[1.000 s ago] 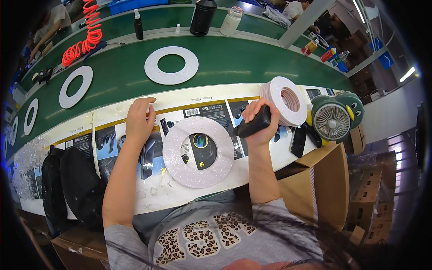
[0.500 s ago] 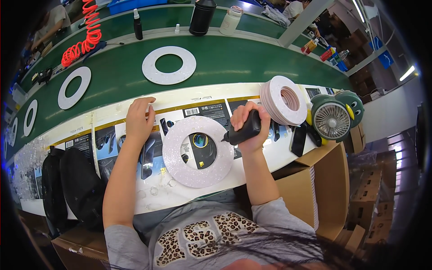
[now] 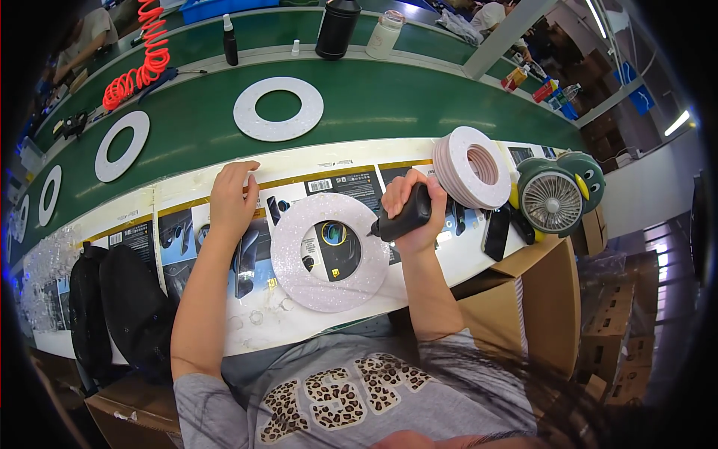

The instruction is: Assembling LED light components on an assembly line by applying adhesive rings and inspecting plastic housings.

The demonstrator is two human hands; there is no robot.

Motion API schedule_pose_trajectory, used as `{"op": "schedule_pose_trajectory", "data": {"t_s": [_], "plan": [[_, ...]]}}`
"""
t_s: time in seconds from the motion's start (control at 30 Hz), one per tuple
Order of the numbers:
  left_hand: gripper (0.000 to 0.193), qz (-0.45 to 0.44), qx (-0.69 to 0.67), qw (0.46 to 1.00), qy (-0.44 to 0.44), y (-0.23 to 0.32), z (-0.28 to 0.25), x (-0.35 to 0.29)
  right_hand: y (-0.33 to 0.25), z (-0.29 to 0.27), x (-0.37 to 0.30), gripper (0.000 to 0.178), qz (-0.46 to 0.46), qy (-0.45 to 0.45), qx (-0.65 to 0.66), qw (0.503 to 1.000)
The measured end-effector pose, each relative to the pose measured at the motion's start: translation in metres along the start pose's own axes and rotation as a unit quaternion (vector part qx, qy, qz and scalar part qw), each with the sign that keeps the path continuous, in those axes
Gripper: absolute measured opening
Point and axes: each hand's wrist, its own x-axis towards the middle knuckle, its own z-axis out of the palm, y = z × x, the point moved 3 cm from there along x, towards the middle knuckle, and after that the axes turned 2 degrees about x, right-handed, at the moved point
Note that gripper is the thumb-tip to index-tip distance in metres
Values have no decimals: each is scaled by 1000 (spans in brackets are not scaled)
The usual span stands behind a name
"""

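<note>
A soft black cloth bundle [image 3: 134,307] slumps at far left, below and outside the left fingers, while thin white rings, among them one flat ring [image 3: 102,153] beyond those fingers, lie on a smooth green belt [image 3: 198,120]. The left hand [image 3: 233,198] holds nothing in view, its fingers loosely bent and its thumb apart, above glossy printed cardboard [image 3: 176,232]; whether the fingertips press down on it is hard to tell. Between the two hands lies a broad, speckled, pale ring [image 3: 286,254], flat on the cardboard, which shows through its round opening. At its right, the right hand [image 3: 434,213] grips a matte black squeeze bottle [image 3: 410,213], fingers wrapped closely around the rounded body, the narrow nozzle [image 3: 372,231] angled down to the left at the ring's upper right edge; contact cannot be made out. Just beyond the right fingers leans a stack of rings [image 3: 479,136], edges layered, and farther right stands a green plastic fan [image 3: 552,202] with a round grille, above an open brown carton [image 3: 550,307].
</note>
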Motion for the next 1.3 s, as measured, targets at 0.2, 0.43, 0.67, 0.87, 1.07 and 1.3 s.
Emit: {"op": "schedule_pose_trajectory", "data": {"t_s": [0.2,0.43,0.67,0.87,1.07,1.3], "plan": [[18,-5,-2,1000,-4,0,1,-1,-13,8,-3,42,-25,19,6,999],[19,-8,-3,1000,0,-1,-1,-2,-29,20,-32,43,-1,-9,43,999],[19,3,-10,1000,4,0,2,0,-22,15,-42,43,13,-5,35,999],[19,9,-2,1000,13,-2,-2,-1,-17,16,-41,43,14,-19,28,999],[19,-4,-10,1000,3,0,-1,-2,-16,14,-41,43,16,-25,35,999],[19,0,-2,1000,0,-3,-1,-1,-15,12,-39,43,19,-25,35,999]]}}
